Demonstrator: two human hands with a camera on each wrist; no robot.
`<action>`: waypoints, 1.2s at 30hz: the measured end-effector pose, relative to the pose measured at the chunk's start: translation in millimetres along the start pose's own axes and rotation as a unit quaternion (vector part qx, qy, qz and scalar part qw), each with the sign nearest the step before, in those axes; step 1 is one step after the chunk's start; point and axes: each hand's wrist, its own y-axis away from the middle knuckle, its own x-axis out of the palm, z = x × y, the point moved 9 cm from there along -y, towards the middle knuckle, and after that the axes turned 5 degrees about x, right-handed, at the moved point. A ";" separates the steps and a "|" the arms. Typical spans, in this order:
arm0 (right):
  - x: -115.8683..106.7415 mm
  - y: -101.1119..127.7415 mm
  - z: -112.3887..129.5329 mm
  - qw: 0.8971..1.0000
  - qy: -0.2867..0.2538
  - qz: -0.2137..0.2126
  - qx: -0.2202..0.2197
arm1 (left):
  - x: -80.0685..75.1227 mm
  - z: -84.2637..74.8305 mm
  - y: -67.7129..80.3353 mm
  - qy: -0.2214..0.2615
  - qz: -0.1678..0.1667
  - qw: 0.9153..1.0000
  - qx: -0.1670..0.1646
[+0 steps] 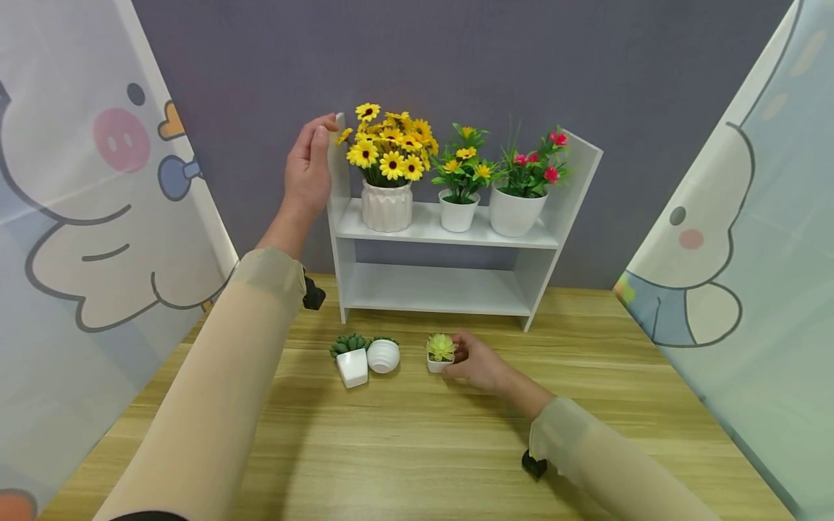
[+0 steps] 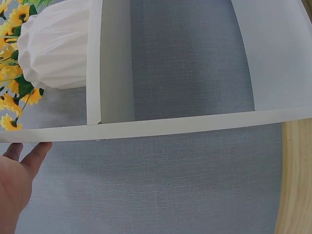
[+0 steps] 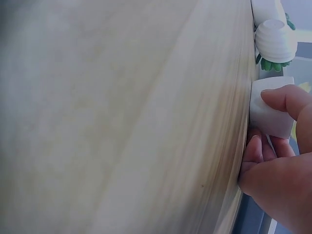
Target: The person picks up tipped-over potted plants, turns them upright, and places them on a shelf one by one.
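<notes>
My left hand (image 1: 309, 168) is at the top of the left side panel of a white two-tier shelf (image 1: 449, 287), its fingers bent over the panel's upper edge. In the left wrist view, fingertips (image 2: 41, 150) meet the panel's outer side. With my right hand (image 1: 481, 364) I pinch a small succulent with yellow-green leaves in a white square pot (image 1: 439, 367), standing on the table. The right wrist view has the thumb on the pot's (image 3: 273, 117) face and the other fingers curled beside it. Left of it, two small potted succulents (image 1: 352, 367) (image 1: 383, 357) lie tipped over.
On the upper shelf stand a ribbed white pot of yellow daisies (image 1: 387, 208), a small pot with orange-yellow flowers (image 1: 458, 215) and a white pot with pink-red flowers (image 1: 516, 212). A grey wall (image 1: 456, 58) rises behind. Cartoon-printed curtains (image 1: 78, 181) hang on both sides of the wooden table (image 1: 391, 456).
</notes>
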 end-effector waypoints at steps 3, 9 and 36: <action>0.0 -0.8 -0.4 1.000 0.000 0.004 -0.004 | -0.2 0.0 0.0 -0.002 0.000 1.000 0.000; 1.1 -1.0 0.7 1.000 -0.007 0.014 -0.007 | -0.9 -0.5 0.2 -0.004 -0.002 1.000 0.001; -21.1 3.4 -3.0 1.000 0.006 -0.021 -0.022 | 0.3 -2.1 2.1 -0.009 0.002 1.000 -0.006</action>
